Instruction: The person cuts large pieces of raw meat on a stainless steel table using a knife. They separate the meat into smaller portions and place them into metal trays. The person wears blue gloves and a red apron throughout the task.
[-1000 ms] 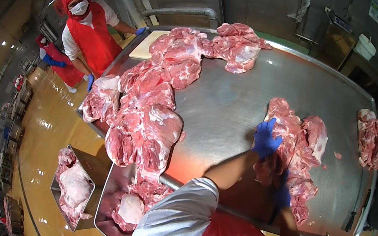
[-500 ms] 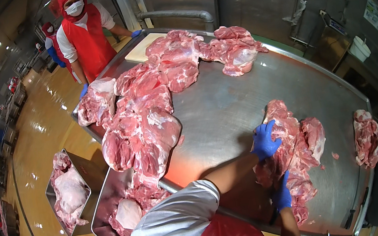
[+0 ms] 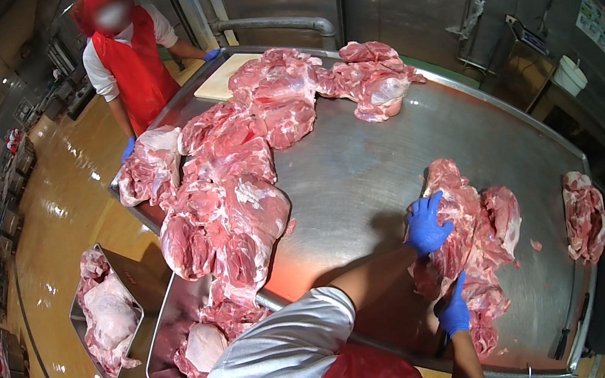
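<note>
My blue-gloved left hand (image 3: 427, 223) lies with fingers spread on a large piece of red, fat-streaked meat (image 3: 458, 205) on the steel table (image 3: 341, 183). Below it, my blue-gloved right hand (image 3: 453, 307) touches the lower part of the meat, fingers stretched along it and partly hidden. A dark, narrow object shows just beside that hand, too hidden to name. A separate piece of meat (image 3: 585, 213) lies at the table's right edge, with a black-handled tool (image 3: 562, 336) near the front corner.
A heap of meat (image 3: 226, 224) covers the table's left side, by a cream board (image 3: 213, 85). A steel tray (image 3: 165, 366) and a bin (image 3: 145, 338), both holding meat, stand at the lower left. A co-worker in red (image 3: 138, 80) stands at the far-left corner, gloved hands at the table.
The table and meat sit slightly further left in the view. Both my hands remain on the same piece, barely moved. The second, more distant worker is no longer visible.
</note>
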A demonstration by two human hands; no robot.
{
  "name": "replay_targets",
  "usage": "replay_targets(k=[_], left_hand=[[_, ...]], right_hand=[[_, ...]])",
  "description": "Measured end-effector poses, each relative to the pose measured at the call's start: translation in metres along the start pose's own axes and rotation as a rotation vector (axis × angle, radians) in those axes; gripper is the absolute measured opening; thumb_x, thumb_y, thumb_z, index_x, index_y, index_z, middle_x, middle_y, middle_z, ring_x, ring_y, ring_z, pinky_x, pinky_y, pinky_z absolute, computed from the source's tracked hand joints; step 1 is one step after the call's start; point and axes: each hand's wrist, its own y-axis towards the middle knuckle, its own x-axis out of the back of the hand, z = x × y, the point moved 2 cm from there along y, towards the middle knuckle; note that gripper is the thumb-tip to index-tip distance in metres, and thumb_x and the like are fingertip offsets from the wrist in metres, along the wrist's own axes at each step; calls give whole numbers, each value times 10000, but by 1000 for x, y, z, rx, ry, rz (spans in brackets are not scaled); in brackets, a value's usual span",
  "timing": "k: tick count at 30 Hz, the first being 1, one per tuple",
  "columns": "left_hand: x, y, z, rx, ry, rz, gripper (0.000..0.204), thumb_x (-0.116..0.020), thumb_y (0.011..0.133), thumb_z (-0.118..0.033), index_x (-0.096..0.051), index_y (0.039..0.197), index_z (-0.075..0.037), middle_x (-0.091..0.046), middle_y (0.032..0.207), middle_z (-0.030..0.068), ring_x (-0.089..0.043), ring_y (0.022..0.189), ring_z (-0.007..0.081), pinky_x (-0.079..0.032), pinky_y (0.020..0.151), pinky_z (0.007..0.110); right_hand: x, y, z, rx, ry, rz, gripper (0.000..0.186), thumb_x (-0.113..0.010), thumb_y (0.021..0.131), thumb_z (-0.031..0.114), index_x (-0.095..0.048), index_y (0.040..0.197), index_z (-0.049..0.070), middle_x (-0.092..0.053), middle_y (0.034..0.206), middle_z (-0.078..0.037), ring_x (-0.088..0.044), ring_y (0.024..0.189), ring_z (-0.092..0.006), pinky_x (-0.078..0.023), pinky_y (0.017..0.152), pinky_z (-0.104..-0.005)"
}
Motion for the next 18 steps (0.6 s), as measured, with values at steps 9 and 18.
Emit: replay_targets(k=[9, 18], left_hand=[[4, 1, -1, 13, 6, 55, 798, -713, 773, -365, -410, 1466, -111, -506, 1276, 192, -435, 1242, 406, -361, 1041, 531], [3, 2, 4, -3, 21, 55, 798, -705, 781, -369, -401, 1470, -103, -496, 1295, 194, -432, 1248, 401, -352, 1054, 526]], right_hand=[[32, -48, -21, 125, 236, -467, 639, -531, 1004, 262, -263, 1549, 63, -558, 1360, -270, -590, 1178, -400, -456, 987, -430], [-10, -124, -126, -87, 150, -676, 459, -434, 1052, 291, -549, 1313, -69, -604, 1287, -252, -565, 1212, -384, -413, 1066, -425]])
